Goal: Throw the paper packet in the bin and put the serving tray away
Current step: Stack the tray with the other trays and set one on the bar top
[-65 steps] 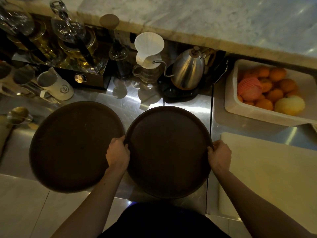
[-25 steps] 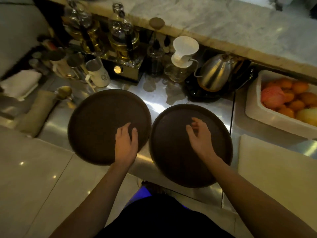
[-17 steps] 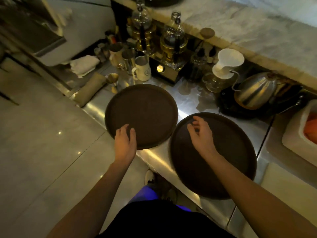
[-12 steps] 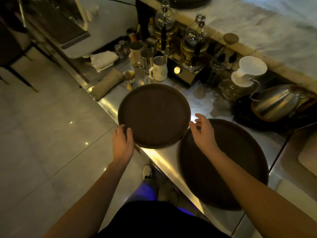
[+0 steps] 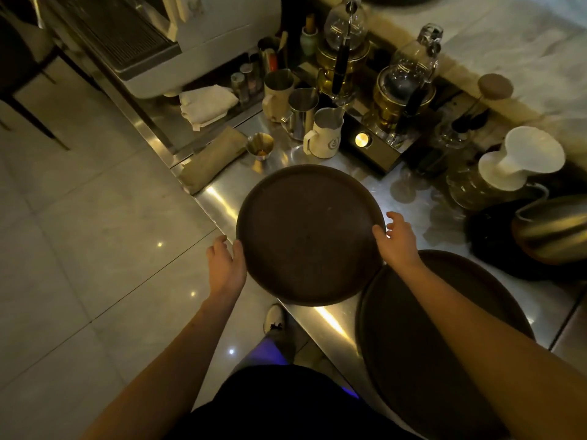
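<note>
Two round dark brown serving trays lie on the steel counter (image 5: 343,319). The left serving tray (image 5: 306,236) hangs a little over the counter's front edge. My left hand (image 5: 227,265) is at its left rim, thumb on the edge. My right hand (image 5: 395,241) is at its right rim, thumb touching it and fingers spread above the counter. My right forearm crosses the second tray (image 5: 422,360), which lies at the lower right. No paper packet or bin is in view.
Behind the trays stand a white jug (image 5: 325,134), steel pitchers (image 5: 301,112), a small metal cup (image 5: 260,149), two siphon brewers (image 5: 403,90), a pour-over dripper (image 5: 521,160) and a kettle (image 5: 552,230). A folded cloth (image 5: 206,106) lies beside a machine. Tiled floor is at the left.
I let go of the right tray and turned left. Both hands moved over to the left tray; the right hand went from the right tray's surface to the left tray's right rim.
</note>
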A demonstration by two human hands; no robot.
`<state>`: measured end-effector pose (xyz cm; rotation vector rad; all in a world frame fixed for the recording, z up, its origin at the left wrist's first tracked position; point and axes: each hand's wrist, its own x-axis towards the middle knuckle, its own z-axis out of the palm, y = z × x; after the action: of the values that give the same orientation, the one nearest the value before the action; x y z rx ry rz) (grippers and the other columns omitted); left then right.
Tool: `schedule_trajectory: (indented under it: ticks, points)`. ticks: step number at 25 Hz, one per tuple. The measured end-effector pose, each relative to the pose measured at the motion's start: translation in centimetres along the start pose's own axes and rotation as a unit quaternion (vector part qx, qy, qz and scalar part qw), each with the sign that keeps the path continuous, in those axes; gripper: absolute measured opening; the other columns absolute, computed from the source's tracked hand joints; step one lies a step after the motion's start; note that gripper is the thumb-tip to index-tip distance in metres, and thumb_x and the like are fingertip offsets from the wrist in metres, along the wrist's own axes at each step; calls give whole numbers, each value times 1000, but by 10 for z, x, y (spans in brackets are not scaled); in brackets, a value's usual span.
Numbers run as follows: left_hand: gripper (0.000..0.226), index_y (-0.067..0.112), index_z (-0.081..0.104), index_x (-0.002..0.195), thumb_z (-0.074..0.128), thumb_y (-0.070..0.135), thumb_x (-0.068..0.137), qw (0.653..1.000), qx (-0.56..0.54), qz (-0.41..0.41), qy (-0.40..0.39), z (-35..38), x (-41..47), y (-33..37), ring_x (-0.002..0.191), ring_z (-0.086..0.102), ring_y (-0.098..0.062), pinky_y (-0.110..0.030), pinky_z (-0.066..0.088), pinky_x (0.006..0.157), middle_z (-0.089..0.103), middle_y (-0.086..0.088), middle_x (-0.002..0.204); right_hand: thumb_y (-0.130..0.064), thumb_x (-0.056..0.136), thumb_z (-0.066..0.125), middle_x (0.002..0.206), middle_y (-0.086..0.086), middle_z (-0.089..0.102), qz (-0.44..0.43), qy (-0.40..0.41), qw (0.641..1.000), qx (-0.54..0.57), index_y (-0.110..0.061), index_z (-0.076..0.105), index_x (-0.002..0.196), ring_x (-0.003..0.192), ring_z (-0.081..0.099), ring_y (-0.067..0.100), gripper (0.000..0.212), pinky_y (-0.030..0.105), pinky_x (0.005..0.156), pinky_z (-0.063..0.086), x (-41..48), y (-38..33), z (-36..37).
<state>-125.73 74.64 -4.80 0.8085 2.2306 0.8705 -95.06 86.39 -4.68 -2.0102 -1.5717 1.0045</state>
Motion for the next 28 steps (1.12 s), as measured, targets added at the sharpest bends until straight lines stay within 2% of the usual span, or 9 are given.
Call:
schedule_trajectory:
  ticks: [6,9,12,15,17,19,22,26,28]
  points:
    - [53,5,38,142,42,37,99,998,16,-27,-58,8,40,1,121,55,-34,-48,47,100,47,-20,141,-27,94,57,139,21,45,57,-22,997,-36,-14,35,144,116,55,35,56,35,89,45,22,1,11]
    - [45,3,48,133,41,32,100,997,38,-7,-71,14,49,3,115,57,-32,-44,48,97,58,-18,128,-26,94,57,139,23,47,89,-36,994,-52,-11,34,145,122,52,38,58,43,98,44,27,3,14]
    - [40,5,53,129,40,30,100,995,39,-10,-87,19,59,7,109,60,-29,-40,50,90,63,-14,120,-24,93,57,135,21,53,114,-43,991,-56,-7,41,140,118,55,37,53,43,97,45,35,2,14]
    - [38,2,53,123,42,31,100,996,49,-23,-73,20,63,8,99,62,-28,-34,47,76,63,-15,111,-19,92,58,129,18,59,142,-40,989,-27,-8,50,133,103,61,33,43,45,90,52,38,0,12]
    - [36,2,52,117,44,32,100,998,51,-21,-42,17,66,12,93,61,-27,-33,44,71,61,-14,104,-15,92,58,127,16,61,143,-25,989,0,-10,54,129,101,62,30,37,40,88,51,38,-2,13]
    - [32,5,50,112,45,34,99,999,38,-11,-3,10,68,19,86,58,-22,-33,43,69,59,-10,97,-12,93,57,127,14,62,134,-6,991,22,-12,57,126,104,61,28,33,37,89,48,37,-9,16]
    - [30,7,50,110,45,35,99,999,22,1,27,-4,73,27,82,55,-19,-33,41,67,57,-7,94,-13,94,56,123,12,64,120,18,991,56,-13,60,121,95,57,20,27,33,86,45,33,-22,19]
    - [27,7,50,109,47,32,99,999,5,23,46,-17,69,31,84,55,-20,-33,41,68,56,-7,94,-16,94,56,113,9,65,99,45,991,74,-13,61,117,101,59,23,24,32,86,44,19,-29,14]
    - [26,9,51,107,48,33,98,998,0,49,47,-20,64,35,81,54,-17,-28,40,64,56,-5,92,-17,95,57,115,9,65,100,66,989,81,-13,61,120,101,59,23,26,34,87,45,7,-28,8]
